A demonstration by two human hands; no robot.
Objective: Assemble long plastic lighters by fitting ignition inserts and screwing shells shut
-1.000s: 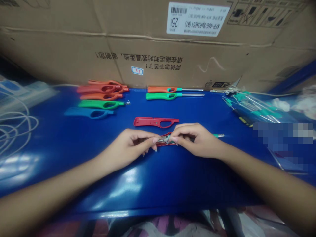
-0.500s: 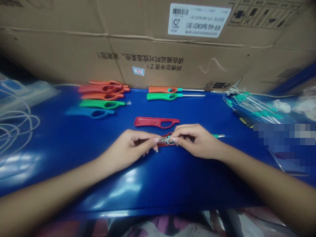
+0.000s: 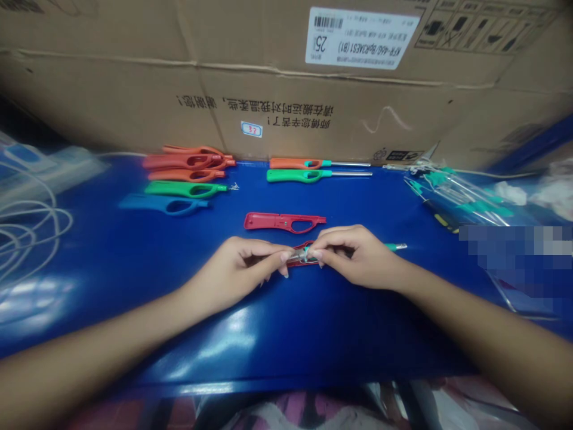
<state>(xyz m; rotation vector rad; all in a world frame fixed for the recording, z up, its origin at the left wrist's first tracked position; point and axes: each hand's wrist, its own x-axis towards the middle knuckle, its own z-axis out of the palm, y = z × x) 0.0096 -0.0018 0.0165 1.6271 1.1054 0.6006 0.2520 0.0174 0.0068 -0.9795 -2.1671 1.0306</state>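
My left hand (image 3: 246, 263) is closed in a pinch on the small greyish inner part (image 3: 297, 256) of a gas lighter, just over its red half shell (image 3: 301, 245). From the other side my right hand (image 3: 353, 254) pinches the lighter at a teal piece; my fingers hide the exact grip. A teal collar and metal tip (image 3: 400, 246) stick out beyond the right hand. Just behind both hands lies a separate red shell half (image 3: 286, 222), hollow side up, with a trigger opening at its right end.
Orange, green and blue lighter handles (image 3: 188, 189) lie at back left. Two lighters with metal tubes (image 3: 320, 175) lie at back centre. Metal tubes with teal parts (image 3: 470, 191) are heaped right, by a yellow-black tool (image 3: 443, 221). Behind stands a cardboard box (image 3: 268, 83); white cable (image 3: 36, 221) coils left.
Almost nothing differs. Both hands keep their pinch on the lighter, with only a very slight shift of the fingers.
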